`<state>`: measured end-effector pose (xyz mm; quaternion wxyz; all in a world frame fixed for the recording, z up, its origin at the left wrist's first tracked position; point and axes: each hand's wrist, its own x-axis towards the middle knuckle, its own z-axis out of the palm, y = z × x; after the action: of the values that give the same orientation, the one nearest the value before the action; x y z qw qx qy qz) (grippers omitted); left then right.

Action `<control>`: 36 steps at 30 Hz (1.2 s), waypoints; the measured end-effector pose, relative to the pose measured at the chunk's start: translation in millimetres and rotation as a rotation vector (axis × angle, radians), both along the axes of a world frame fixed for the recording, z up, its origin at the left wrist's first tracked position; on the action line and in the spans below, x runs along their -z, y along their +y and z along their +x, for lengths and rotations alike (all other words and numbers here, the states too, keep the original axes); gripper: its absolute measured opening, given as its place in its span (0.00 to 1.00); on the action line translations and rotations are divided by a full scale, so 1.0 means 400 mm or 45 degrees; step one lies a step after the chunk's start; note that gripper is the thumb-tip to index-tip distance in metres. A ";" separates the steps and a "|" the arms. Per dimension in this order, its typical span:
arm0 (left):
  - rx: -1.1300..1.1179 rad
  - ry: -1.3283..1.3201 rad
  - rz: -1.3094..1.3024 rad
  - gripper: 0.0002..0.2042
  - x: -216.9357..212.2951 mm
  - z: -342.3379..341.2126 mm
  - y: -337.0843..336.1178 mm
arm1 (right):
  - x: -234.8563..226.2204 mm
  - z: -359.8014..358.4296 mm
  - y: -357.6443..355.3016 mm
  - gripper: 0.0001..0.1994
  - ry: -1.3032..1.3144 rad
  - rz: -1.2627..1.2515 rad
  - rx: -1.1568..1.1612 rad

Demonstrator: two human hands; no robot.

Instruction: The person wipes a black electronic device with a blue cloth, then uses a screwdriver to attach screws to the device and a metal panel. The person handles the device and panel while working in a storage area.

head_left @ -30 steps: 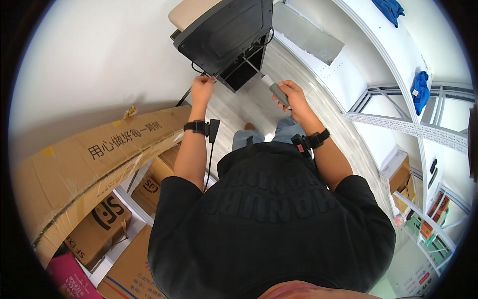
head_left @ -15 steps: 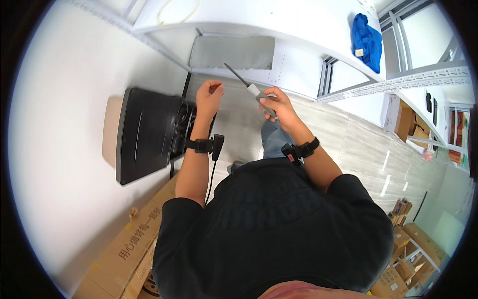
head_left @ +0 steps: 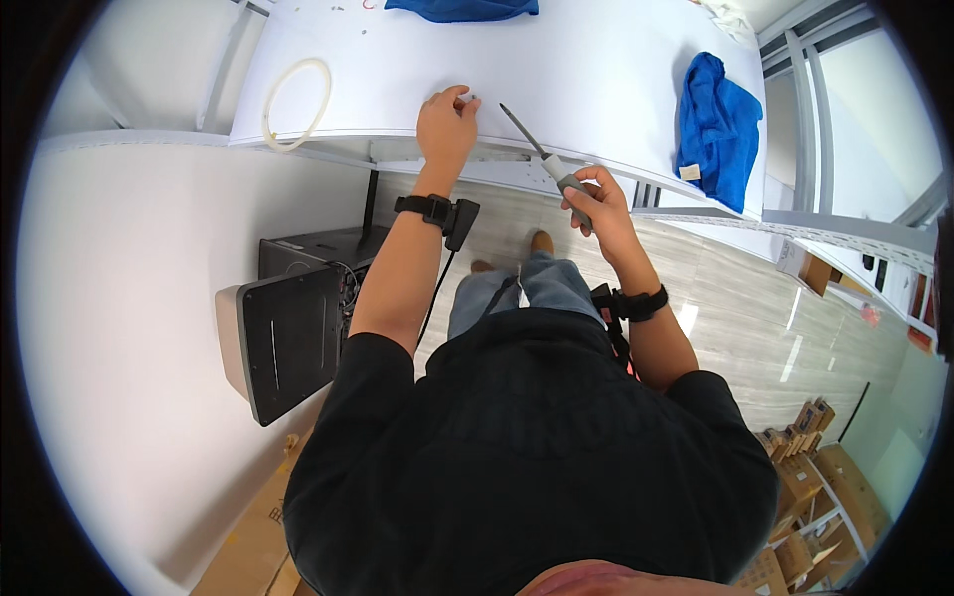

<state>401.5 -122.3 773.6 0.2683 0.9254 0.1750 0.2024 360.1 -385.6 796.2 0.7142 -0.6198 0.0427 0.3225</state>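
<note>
My right hand [head_left: 601, 207] is wrapped round the grey handle of a screwdriver [head_left: 558, 171]. Its dark shaft points up and to the left, with the tip over the front part of a white tabletop [head_left: 596, 89]. To the left of that tip, my left hand [head_left: 449, 124] is closed in a pinch above the table. A tiny dark bit shows at its fingertips, too small to name. The two hands are apart, and the screwdriver touches nothing I can see besides my right hand.
A pale hose ring [head_left: 297, 103] lies at the table's left. Blue cloths lie at the right [head_left: 717, 134] and far edge [head_left: 462, 8], with a few small bits near the latter. Below left stands a black-panelled machine [head_left: 290, 343]; cardboard boxes [head_left: 795, 487] fill the lower right.
Both hands have risen from below the table edge, the left now over the tabletop. The screwdriver has moved up and right in my right hand. More of the tabletop is in view.
</note>
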 end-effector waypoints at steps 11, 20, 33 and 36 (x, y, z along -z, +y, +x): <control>-0.148 -0.166 -1.406 0.09 -0.062 -0.077 0.007 | -0.012 0.048 0.053 0.10 -0.071 0.056 -0.221; -0.340 -0.445 -2.121 0.08 -0.042 -0.333 0.130 | 0.011 0.003 0.199 0.10 -0.048 0.055 -0.593; -0.920 -0.651 -2.014 0.07 0.064 -0.804 0.236 | 0.076 -0.280 0.449 0.10 -0.795 -0.110 -1.072; -1.029 -0.707 -2.052 0.07 0.134 -0.965 0.251 | 0.082 -0.411 0.513 0.10 -0.835 -0.295 -1.246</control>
<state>15.5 -22.0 720.2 0.7690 0.2489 0.4998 0.3114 195.8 -180.3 763.3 0.3864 -0.7085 -0.4354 0.3989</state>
